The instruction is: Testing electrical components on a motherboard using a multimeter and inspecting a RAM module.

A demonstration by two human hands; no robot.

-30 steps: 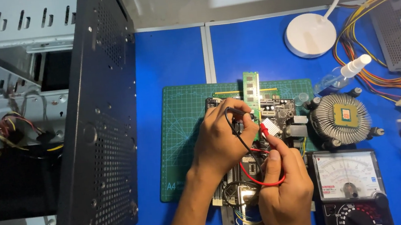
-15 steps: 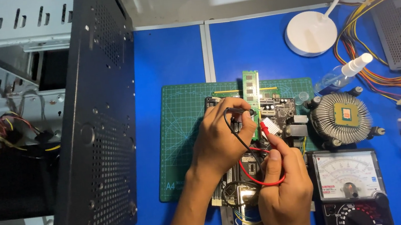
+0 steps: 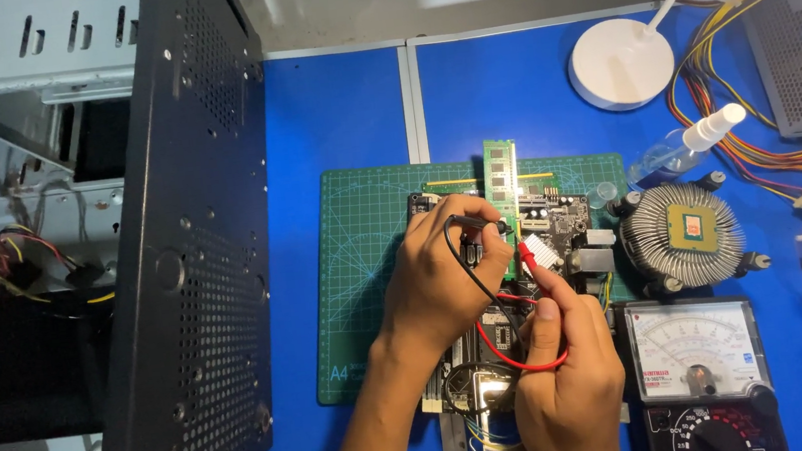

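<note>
My left hand (image 3: 438, 287) pinching black probe (image 3: 477, 224), tip pointing right onto motherboard (image 3: 552, 223). My right hand (image 3: 567, 378) clamping red probe (image 3: 532, 259), pointing up-left. Tips sitting close together, beside upright memory stick (image 3: 502, 184).

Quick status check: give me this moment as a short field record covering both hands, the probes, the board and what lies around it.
left hand: holds black probe, tip on the motherboard
right hand: holds red probe, tip on the motherboard
motherboard: lies on green cutting mat
memory stick: at the motherboard's far edge
analog multimeter: right of the hands
heatsink with processor: beside the motherboard
computer case: left, open
surface: blue table
</note>
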